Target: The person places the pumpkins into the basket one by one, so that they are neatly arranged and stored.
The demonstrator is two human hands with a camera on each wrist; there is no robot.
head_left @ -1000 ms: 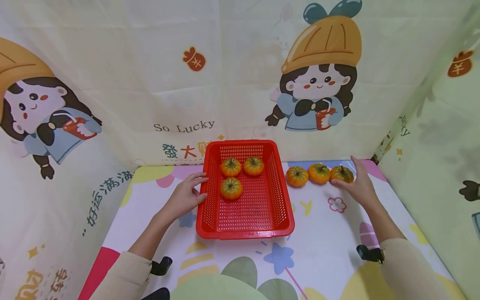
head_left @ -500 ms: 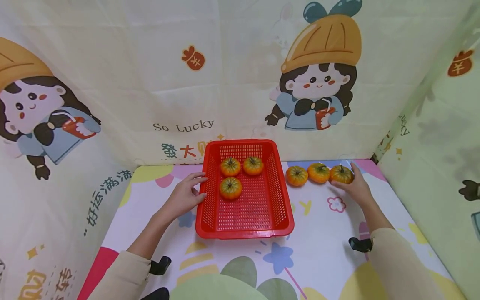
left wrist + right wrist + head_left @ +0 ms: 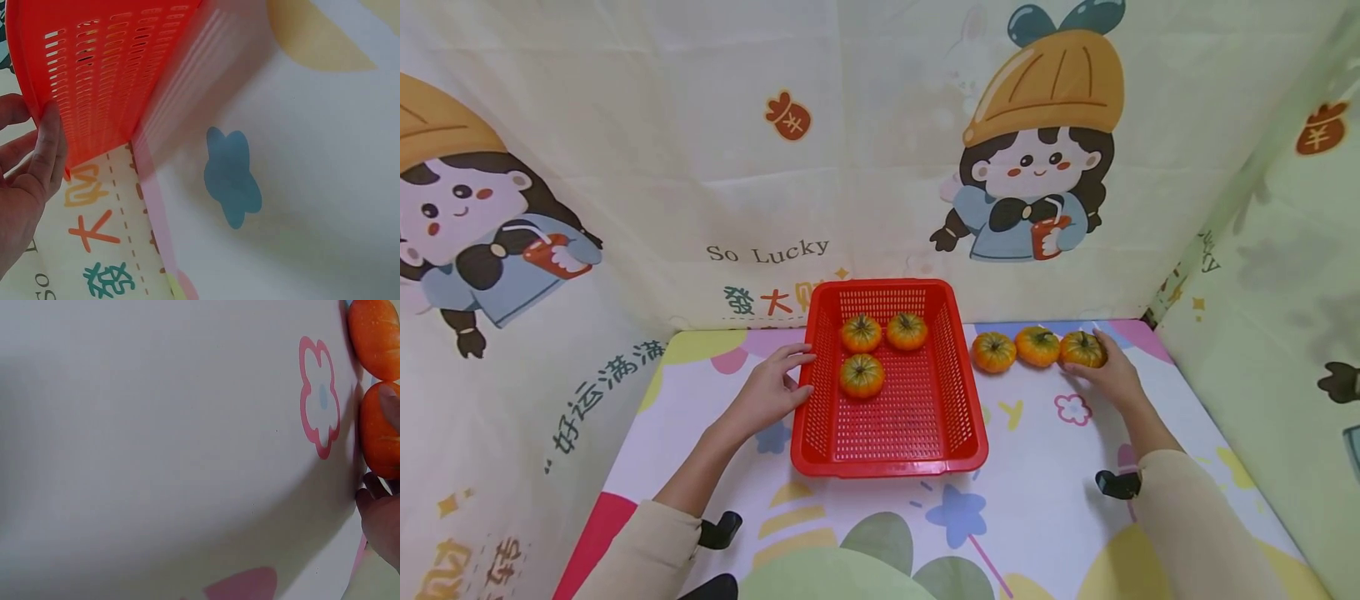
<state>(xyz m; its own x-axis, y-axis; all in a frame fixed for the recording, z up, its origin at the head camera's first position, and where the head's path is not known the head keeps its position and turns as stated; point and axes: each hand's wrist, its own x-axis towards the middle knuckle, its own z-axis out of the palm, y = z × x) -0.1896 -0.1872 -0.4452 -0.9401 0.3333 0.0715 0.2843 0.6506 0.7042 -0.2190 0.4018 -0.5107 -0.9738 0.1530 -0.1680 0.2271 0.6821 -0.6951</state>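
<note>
A small orange-and-green pumpkin [image 3: 1081, 348] sits at the right end of a row on the table, and my right hand [image 3: 1116, 379] grips its right side with thumb and fingers. Touching it on the left is a middle pumpkin [image 3: 1038, 346], then another pumpkin [image 3: 994, 352] nearest the basket. In the right wrist view the held pumpkin [image 3: 380, 440] is partly cut off. My left hand [image 3: 767, 392] rests its loosely spread fingers against the left rim of a red plastic basket [image 3: 891, 469]. Inside lie three pumpkins: two at the back [image 3: 861, 333] and one in front [image 3: 862, 377].
The table [image 3: 1045, 492] has a colourful printed cover. A pale cartoon-printed cloth [image 3: 880, 167] hangs behind it and along both sides. The basket's right wall stands close to the leftmost pumpkin of the row.
My right hand has moved in slightly leftward, and its fingers have closed onto the rightmost pumpkin. The left hand, basket and other pumpkins stay in place.
</note>
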